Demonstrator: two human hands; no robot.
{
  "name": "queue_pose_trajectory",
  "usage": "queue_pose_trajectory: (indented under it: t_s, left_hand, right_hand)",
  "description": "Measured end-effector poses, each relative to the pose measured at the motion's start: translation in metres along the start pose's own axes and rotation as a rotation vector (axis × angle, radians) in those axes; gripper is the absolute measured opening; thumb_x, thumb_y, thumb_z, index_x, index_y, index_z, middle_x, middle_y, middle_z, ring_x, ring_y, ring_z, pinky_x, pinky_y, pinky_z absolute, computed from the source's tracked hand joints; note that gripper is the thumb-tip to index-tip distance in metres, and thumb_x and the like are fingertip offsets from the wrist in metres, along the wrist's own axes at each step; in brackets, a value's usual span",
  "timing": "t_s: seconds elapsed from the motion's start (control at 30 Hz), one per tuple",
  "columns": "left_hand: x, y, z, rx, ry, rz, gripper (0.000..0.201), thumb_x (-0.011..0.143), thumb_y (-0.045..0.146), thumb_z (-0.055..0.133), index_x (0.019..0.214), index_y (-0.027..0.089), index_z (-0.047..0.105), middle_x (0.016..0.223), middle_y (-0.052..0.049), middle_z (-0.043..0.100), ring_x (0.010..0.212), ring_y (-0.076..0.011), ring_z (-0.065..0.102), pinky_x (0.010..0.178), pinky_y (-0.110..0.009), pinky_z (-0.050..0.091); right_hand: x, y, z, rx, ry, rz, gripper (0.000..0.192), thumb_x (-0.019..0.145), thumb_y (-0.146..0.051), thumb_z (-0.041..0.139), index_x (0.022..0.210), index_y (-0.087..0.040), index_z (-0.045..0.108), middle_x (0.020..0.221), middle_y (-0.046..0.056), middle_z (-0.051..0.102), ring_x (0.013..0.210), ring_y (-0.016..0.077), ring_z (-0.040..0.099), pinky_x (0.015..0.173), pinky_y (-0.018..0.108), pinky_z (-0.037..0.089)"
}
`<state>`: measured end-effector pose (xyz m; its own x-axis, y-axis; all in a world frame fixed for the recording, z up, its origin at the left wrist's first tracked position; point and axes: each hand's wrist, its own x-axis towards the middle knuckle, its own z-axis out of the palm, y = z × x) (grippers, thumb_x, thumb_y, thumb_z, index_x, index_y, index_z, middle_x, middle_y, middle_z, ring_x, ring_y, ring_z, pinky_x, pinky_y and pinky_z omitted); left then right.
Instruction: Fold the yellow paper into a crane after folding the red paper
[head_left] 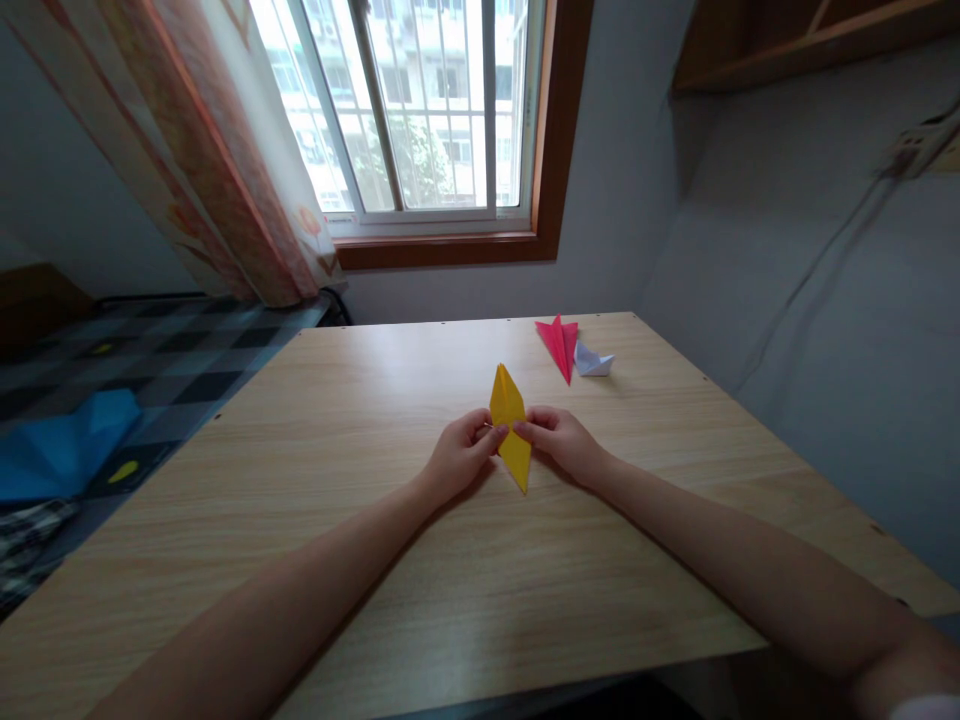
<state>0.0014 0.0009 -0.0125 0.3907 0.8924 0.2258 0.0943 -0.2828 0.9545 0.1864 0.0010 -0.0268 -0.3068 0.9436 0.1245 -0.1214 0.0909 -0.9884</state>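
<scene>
A yellow folded paper (pixel 508 398), shaped like a long narrow diamond, is held between both hands over the middle of the table. My left hand (pixel 466 447) pinches its left edge near the waist, thumb on the front face. From the other side my right hand (pixel 561 440) grips the right edge at the same height, its thumb also on the front. One point of the paper faces away toward the window and the other toward me. The fingertips behind the paper are hidden.
The wooden table (pixel 360 560) carries a red paper plane (pixel 559 345) and a white paper boat (pixel 594 361) at its far right. Left of it is a bed (pixel 180 350) with a blue item (pixel 71 445). A window (pixel 420 120) and curtain (pixel 225 130) stand behind.
</scene>
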Motion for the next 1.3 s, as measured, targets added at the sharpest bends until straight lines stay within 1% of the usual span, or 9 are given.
queue_pose_trajectory:
  t_s: [0.2, 0.37, 0.63, 0.8, 0.97, 1.07, 1.2, 1.23, 1.3]
  left_hand:
    - [0.0000, 0.0026, 0.0004, -0.095, 0.006, -0.044, 0.036, 0.077, 0.050, 0.070, 0.087, 0.016, 0.065, 0.079, -0.002, 0.069, 0.071, -0.0157, 0.061, 0.063, -0.024, 0.048]
    - [0.0009, 0.0042, 0.0006, -0.137, 0.034, -0.086, 0.038, 0.076, 0.051, 0.071, 0.084, 0.015, 0.063, 0.077, -0.001, 0.066, 0.067, -0.0133, 0.058, 0.061, -0.023, 0.046]
    - [0.0009, 0.0072, 0.0003, 0.015, 0.041, -0.075, 0.042, 0.081, 0.056, 0.062, 0.069, 0.016, 0.059, 0.062, 0.002, 0.056, 0.058, -0.0115, 0.050, 0.055, -0.023, 0.041]
    - [0.0005, 0.0068, 0.0007, 0.065, 0.044, -0.027, 0.042, 0.082, 0.056, 0.059, 0.069, 0.017, 0.059, 0.061, 0.002, 0.055, 0.057, -0.0120, 0.049, 0.054, -0.023, 0.041]
    - [0.0007, 0.0059, 0.0005, 0.033, 0.034, -0.055, 0.042, 0.082, 0.057, 0.060, 0.069, 0.017, 0.058, 0.062, 0.002, 0.055, 0.058, -0.0123, 0.050, 0.056, -0.024, 0.042]
    - [0.0008, 0.0035, -0.0001, -0.025, 0.038, -0.072, 0.039, 0.081, 0.056, 0.064, 0.080, 0.017, 0.057, 0.068, 0.002, 0.058, 0.061, -0.0124, 0.054, 0.058, -0.024, 0.044]
    - [-0.0005, 0.0015, -0.0010, 0.033, 0.209, 0.038, 0.033, 0.077, 0.043, 0.073, 0.087, 0.020, 0.051, 0.075, 0.004, 0.054, 0.067, -0.0111, 0.053, 0.059, -0.022, 0.044]
    - [-0.0011, 0.0018, -0.0011, 0.081, 0.236, 0.081, 0.029, 0.077, 0.038, 0.073, 0.086, 0.020, 0.052, 0.076, 0.004, 0.053, 0.068, -0.0110, 0.052, 0.060, -0.021, 0.045]
    - [-0.0024, 0.0032, -0.0011, 0.178, 0.224, 0.159, 0.017, 0.081, 0.030, 0.069, 0.088, 0.019, 0.058, 0.080, 0.002, 0.053, 0.072, -0.0114, 0.052, 0.064, -0.022, 0.048]
  right_hand:
    - [0.0013, 0.0000, -0.0016, 0.052, 0.005, 0.002, 0.032, 0.074, -0.048, 0.077, 0.079, -0.017, 0.071, 0.078, 0.002, 0.068, 0.074, 0.0159, 0.059, 0.074, 0.030, 0.045]
    - [0.0015, -0.0011, -0.0024, 0.044, 0.036, 0.009, 0.033, 0.072, -0.048, 0.078, 0.078, -0.017, 0.070, 0.077, 0.002, 0.069, 0.072, 0.0158, 0.059, 0.071, 0.029, 0.045]
    - [0.0034, 0.0039, -0.0030, -0.003, 0.061, -0.026, 0.034, 0.073, -0.051, 0.076, 0.076, -0.018, 0.066, 0.075, 0.001, 0.067, 0.070, 0.0159, 0.058, 0.068, 0.029, 0.044]
    - [0.0022, 0.0024, -0.0014, -0.002, 0.057, -0.028, 0.036, 0.072, -0.051, 0.077, 0.074, -0.018, 0.064, 0.073, 0.000, 0.065, 0.068, 0.0150, 0.056, 0.066, 0.029, 0.042]
    - [0.0007, 0.0003, -0.0011, 0.002, 0.053, -0.024, 0.035, 0.074, -0.050, 0.076, 0.075, -0.017, 0.064, 0.073, 0.000, 0.064, 0.067, 0.0143, 0.055, 0.066, 0.028, 0.042]
    - [0.0013, -0.0006, -0.0012, 0.022, 0.076, -0.027, 0.035, 0.073, -0.050, 0.076, 0.078, -0.017, 0.065, 0.075, 0.001, 0.065, 0.070, 0.0147, 0.057, 0.068, 0.028, 0.043]
    - [0.0035, -0.0006, -0.0008, 0.076, 0.137, -0.022, 0.037, 0.071, -0.052, 0.077, 0.081, -0.018, 0.065, 0.077, 0.000, 0.066, 0.070, 0.0144, 0.057, 0.066, 0.028, 0.044]
    - [0.0040, -0.0003, -0.0006, 0.089, 0.154, -0.018, 0.037, 0.070, -0.052, 0.077, 0.082, -0.019, 0.065, 0.078, 0.000, 0.066, 0.070, 0.0145, 0.058, 0.066, 0.028, 0.045]
    - [0.0047, 0.0006, -0.0002, 0.101, 0.184, -0.012, 0.039, 0.068, -0.052, 0.078, 0.085, -0.020, 0.062, 0.076, -0.001, 0.065, 0.069, 0.0146, 0.058, 0.065, 0.028, 0.045]
